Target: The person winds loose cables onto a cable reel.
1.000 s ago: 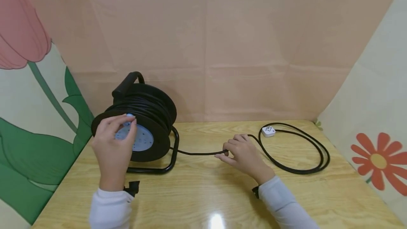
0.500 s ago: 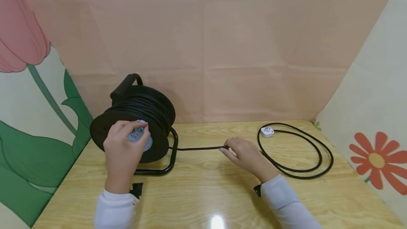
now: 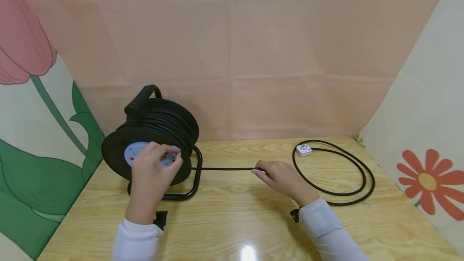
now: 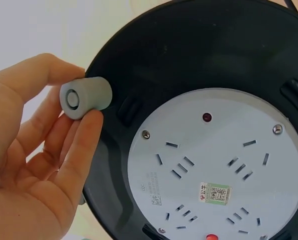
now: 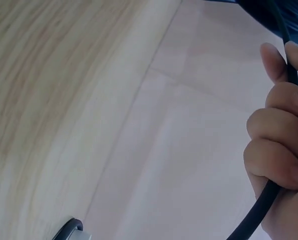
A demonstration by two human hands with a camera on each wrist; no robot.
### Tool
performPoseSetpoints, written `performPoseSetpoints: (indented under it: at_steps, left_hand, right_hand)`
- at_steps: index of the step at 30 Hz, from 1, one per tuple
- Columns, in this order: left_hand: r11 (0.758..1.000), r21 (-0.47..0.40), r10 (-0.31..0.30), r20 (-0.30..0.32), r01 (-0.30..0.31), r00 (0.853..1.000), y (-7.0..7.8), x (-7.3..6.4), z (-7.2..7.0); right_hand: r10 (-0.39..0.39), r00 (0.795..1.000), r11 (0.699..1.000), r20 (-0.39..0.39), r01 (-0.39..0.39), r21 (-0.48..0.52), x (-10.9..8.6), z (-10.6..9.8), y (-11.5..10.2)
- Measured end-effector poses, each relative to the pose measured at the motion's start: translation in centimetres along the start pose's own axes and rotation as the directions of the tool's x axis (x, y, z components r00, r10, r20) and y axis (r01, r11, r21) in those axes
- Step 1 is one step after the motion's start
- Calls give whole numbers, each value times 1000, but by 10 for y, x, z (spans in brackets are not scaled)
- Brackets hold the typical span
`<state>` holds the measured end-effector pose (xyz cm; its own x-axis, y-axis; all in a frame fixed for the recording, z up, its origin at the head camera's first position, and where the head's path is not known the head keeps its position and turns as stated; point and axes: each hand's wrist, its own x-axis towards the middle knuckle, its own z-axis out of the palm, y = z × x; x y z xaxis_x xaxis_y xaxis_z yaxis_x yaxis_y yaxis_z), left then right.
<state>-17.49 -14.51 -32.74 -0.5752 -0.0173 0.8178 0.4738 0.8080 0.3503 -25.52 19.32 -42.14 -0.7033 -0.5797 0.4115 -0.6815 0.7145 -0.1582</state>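
A black cable reel point(image 3: 159, 132) stands on its tubular frame at the left of the table, wound with black cable. My left hand point(image 3: 156, 176) pinches the reel's small grey crank knob point(image 4: 86, 97) between thumb and fingers, in front of the pale socket panel point(image 4: 216, 150). From the reel a stretch of black cable point(image 3: 224, 168) runs straight to the right. My right hand point(image 3: 284, 178) grips that cable, fingers curled round it in the right wrist view. Beyond this hand the cable lies in loose loops point(image 3: 369, 180), with a white plug point(image 3: 303, 150) at its end.
The wooden table point(image 3: 224, 216) ends at a wall covered in pinkish sheeting point(image 3: 232, 51). Painted flowers decorate the side walls, with a red flower point(image 3: 427, 181) on the right. The reel's carrying handle point(image 3: 139, 102) sticks up at its top.
My left hand has moved right and down with the knob, and the socket panel has turned. My right hand keeps its grip; the cable ahead of it is straighter. The loops shifted slightly.
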Motion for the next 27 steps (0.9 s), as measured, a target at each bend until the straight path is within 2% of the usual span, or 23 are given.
performPoseSetpoints:
  at_steps: [4, 12, 21, 27]
  left_hand:
    - [1000, -2, -8, 17, 8, 1000, 3, -1, 0]
    - [1000, -4, -27, 40, 27, 999, 4, -2, -1]
    - [997, 36, -79, 121, 75, 989, 5, -9, 2]
    - [999, 23, -47, 143, 45, 989, 4, -10, 3]
  right_hand:
    - [-8, 999, 1000, 33, 8, 7, 0, 0, -2]
    - [-21, 999, 999, 38, 20, 39, -1, -2, -1]
    - [110, 994, 989, 17, -111, 98, -10, -35, 24]
    - [154, 988, 984, 13, -154, 90, -18, -45, 31]
